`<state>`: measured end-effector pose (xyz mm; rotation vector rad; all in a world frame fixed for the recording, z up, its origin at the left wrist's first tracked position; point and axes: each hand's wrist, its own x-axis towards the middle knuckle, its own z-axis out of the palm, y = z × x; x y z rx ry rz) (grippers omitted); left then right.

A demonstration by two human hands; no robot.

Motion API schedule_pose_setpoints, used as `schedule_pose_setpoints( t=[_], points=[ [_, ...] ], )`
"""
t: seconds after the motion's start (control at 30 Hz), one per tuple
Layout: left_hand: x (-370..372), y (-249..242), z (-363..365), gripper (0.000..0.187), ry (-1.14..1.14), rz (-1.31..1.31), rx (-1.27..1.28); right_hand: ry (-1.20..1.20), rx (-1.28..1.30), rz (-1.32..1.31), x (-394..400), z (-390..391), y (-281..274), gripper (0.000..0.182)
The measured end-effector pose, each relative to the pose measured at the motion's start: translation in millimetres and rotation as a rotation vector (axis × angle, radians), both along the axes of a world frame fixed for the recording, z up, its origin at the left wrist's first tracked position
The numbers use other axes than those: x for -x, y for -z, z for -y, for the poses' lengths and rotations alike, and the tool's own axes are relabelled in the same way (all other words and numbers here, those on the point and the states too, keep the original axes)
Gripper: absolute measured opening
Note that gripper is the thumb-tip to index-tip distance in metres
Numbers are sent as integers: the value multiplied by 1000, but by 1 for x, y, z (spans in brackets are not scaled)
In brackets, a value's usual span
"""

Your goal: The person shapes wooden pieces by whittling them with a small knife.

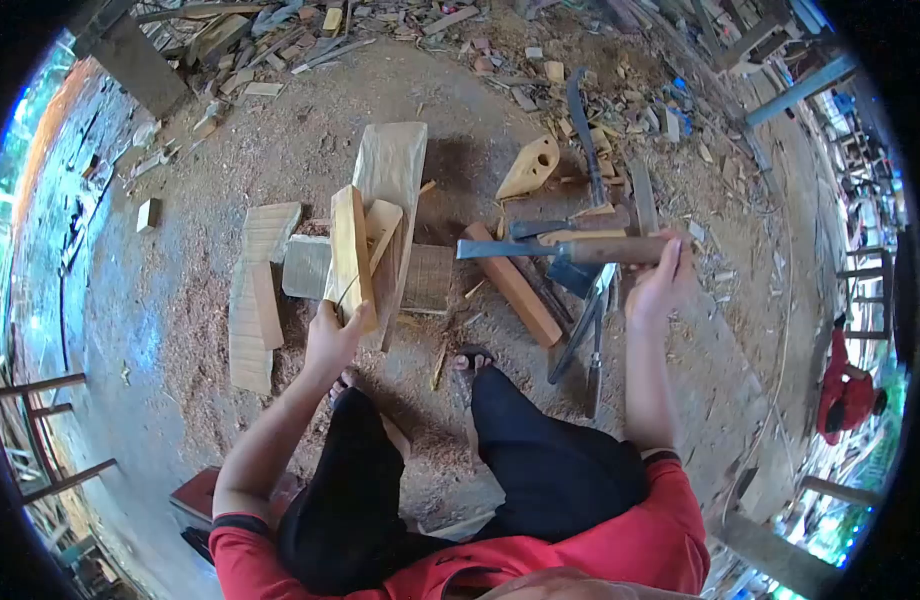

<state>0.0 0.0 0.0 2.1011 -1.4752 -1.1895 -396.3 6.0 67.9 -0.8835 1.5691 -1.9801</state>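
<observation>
My left hand (334,338) grips the lower end of a pale yellow wood block (348,235), which stands tilted over a wide plank (388,165). Against that block leans a smaller wood piece (382,222). Under the plank lies a thick squared timber (426,280). Out to the right, my right hand (662,282) is closed around the wooden handle of a chisel (510,249), its flat blade pointing left above other tools. Below the chisel are a dark metal blade (572,275) and a reddish wood bar (515,290).
A carved wood piece with a hole (530,168) lies beyond the chisel, near a long curved blade (583,120). Boards (252,340) rest at left among shavings. Scrap wood (280,50) is heaped at the back. A person in red (848,400) is far right.
</observation>
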Motion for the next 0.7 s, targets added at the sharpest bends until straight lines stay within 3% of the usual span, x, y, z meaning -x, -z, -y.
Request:
schedule_pose_setpoints(
  t=[0.07,0.1,0.23,0.5,0.63,0.7],
  points=[
    [20,-1,-9,55,-31,-123,-13,40,-51,-61,4,-4,-2,24],
    [-13,-13,5,55,-35,-61,25,33,-16,2,-26,9,13,24],
    [2,-3,-10,60,1,-137,34,33,-81,-24,-20,1,8,22],
    [3,0,-7,60,-13,-231,-101,25,-76,252,-21,6,17,20],
    [-3,2,-3,54,-80,-383,-305,-28,-187,449,-22,6,46,20],
    [-4,6,-3,53,-111,-598,-481,-82,-243,532,-27,5,63,20]
  ],
)
